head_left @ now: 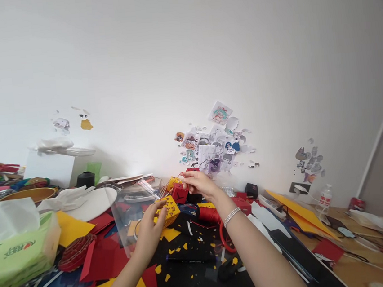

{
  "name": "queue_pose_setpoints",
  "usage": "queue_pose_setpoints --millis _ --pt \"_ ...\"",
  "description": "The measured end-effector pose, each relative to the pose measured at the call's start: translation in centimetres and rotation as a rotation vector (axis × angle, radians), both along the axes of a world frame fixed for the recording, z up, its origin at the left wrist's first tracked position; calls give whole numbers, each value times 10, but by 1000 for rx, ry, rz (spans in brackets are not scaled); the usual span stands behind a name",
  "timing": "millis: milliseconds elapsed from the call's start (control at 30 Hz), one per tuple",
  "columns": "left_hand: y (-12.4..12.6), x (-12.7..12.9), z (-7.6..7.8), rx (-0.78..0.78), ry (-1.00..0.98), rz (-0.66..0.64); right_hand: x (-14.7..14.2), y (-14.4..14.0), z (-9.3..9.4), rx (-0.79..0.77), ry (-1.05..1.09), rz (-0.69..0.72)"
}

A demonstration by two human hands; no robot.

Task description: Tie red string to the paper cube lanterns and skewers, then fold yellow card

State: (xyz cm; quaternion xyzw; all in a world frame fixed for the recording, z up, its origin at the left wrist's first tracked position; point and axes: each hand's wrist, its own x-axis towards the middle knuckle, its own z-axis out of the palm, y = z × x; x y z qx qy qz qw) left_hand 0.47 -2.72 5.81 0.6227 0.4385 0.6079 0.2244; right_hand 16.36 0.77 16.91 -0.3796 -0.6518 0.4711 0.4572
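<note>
Left hand [149, 228] pinching yellow star-cut paper box [168, 210], right hand [200, 184] pinching thin red string [174, 181] above red cube [179, 193], mid-worktop [191, 283].

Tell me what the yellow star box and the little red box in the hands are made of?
The yellow star box, touched by the left hand, looks like matte craft paper or thin card: flat colour, cut-out holes. The red box, by the right hand, seems the same folded matte card, though foam sheet is possible.
</note>
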Motion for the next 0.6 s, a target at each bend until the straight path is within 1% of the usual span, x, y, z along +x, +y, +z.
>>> queue_pose_setpoints --millis 33,67,100,167,233,267,333,400,467,533,600 --pt "-2 0 8 -30 -34 -57 -3 0 1 10 -11 3" --pt "-5 2 16 -77 -90 -148 -6 -1 2 37 -40 -3" --pt "-9 4 25 -130 -167 -254 -9 -1 3 77 -82 -18" --pt "-16 12 40 -186 -331 -419 -13 -5 2 160 -177 -65" --pt "-19 22 48 -245 -427 -527 -17 -11 -4 270 -290 -147" --pt "-19 27 49 -281 -468 -571 -18 -15 -9 343 -350 -205" --pt "-14 34 44 -349 -536 -628 -18 -24 -24 527 -478 -329" --pt "-7 38 34 -397 -567 -658 -17 -31 -43 670 -548 -419" --pt "1 41 20 -434 -550 -664 -14 -33 -65 688 -513 -467" --pt "6 43 7 -473 -515 -659 -10 -31 -88 630 -425 -500" --pt "9 47 -6 -512 -514 -644 -6 -26 -108 579 -351 -494"
